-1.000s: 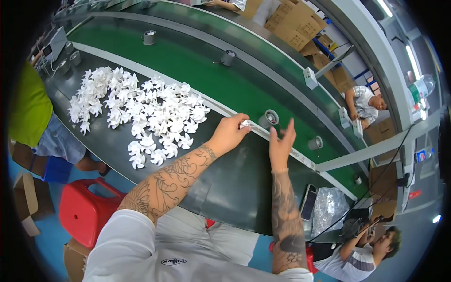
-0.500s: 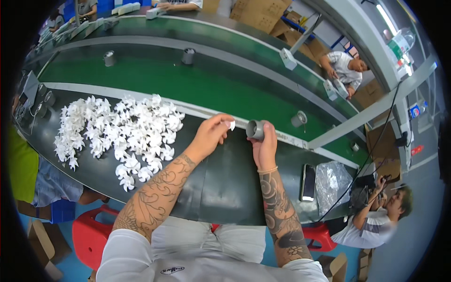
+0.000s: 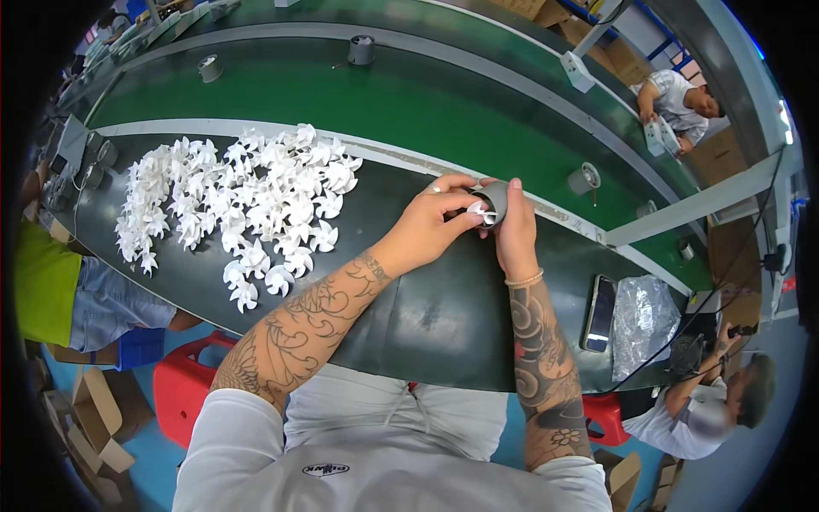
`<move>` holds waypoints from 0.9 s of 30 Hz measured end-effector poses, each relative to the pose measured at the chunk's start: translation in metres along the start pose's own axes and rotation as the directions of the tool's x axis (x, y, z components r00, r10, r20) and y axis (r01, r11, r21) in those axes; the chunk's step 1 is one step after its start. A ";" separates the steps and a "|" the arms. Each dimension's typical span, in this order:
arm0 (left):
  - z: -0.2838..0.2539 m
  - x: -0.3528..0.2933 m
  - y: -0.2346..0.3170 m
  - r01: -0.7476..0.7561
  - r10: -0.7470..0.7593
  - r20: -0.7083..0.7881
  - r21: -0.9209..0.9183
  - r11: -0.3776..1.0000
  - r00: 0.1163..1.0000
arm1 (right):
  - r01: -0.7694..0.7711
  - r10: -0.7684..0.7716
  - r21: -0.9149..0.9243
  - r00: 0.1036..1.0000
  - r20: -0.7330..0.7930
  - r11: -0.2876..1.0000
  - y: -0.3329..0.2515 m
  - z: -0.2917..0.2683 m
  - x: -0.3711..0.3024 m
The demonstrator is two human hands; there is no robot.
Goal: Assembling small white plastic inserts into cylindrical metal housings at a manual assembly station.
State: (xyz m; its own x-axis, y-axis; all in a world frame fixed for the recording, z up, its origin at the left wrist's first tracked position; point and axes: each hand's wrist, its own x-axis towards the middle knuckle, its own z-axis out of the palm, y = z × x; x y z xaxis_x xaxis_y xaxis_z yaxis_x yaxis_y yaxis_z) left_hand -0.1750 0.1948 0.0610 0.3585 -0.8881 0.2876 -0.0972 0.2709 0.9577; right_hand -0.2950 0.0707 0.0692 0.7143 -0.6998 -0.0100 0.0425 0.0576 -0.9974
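My right hand is closed around a short grey cylindrical housing, tilted so its open mouth faces left. A small white bladed fan wheel is pinched between the fingers of my left hand, right at that mouth. Whether the wheel sits inside or only touches the rim, I cannot tell, as my fingers partly cover it. Left of my hands, a loose heap of white fan wheels covers part of the dark worktop.
A green conveyor belt runs beyond the worktop, carrying several grey housings. To my right lie a phone and a clear plastic bag. A slanted metal post rises at the right. Co-workers sit around; red stools stand below.
My left hand has moved right with the fan wheel, bringing it to the housing's mouth. My right hand still holds the housing. The whole view has shifted.
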 end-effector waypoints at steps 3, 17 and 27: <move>-0.003 0.000 0.001 -0.081 0.082 0.003 0.133 0.988 0.997 | 0.008 -0.007 0.024 0.999 -0.053 1.000 -0.001 0.004 -0.002; 0.004 -0.002 0.003 -0.119 0.171 -0.130 0.333 0.935 0.977 | 0.018 -0.017 -0.143 1.000 0.007 0.990 -0.004 0.002 -0.004; -0.002 0.000 -0.001 0.107 -0.098 -0.156 0.052 0.993 0.983 | 0.045 -0.040 -0.271 0.999 0.024 0.961 -0.009 0.005 -0.003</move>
State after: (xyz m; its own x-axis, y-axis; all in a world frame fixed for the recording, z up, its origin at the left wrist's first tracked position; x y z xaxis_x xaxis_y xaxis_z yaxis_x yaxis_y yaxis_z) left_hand -0.1728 0.1949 0.0604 0.5070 -0.8413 0.1876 -0.1068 0.1547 0.9822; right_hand -0.2937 0.0761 0.0784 0.7289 -0.6839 0.0318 -0.1164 -0.1696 -0.9786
